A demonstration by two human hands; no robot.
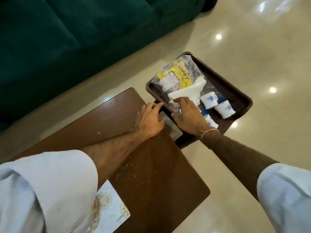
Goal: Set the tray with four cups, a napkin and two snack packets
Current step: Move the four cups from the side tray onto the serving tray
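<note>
A dark brown tray (235, 91) sticks out past the far edge of the wooden table (151, 174), partly over the floor. In it lie a yellow snack packet (176, 76), a clear packet under it, a white napkin (186, 93) and white cups with blue prints (208, 100), (224, 109), (210, 121), all on their sides. My left hand (149, 120) rests on the table with its fingertips on the tray's near rim. My right hand (188, 115) lies spread over the tray's near part, fingertips on the napkin. A fourth cup is not visible.
A dark green sofa (67, 39) fills the upper left. Glossy beige floor tiles (252, 47) surround the table. A patterned white mat (109, 212) lies at the table's near left edge, partly under my sleeve.
</note>
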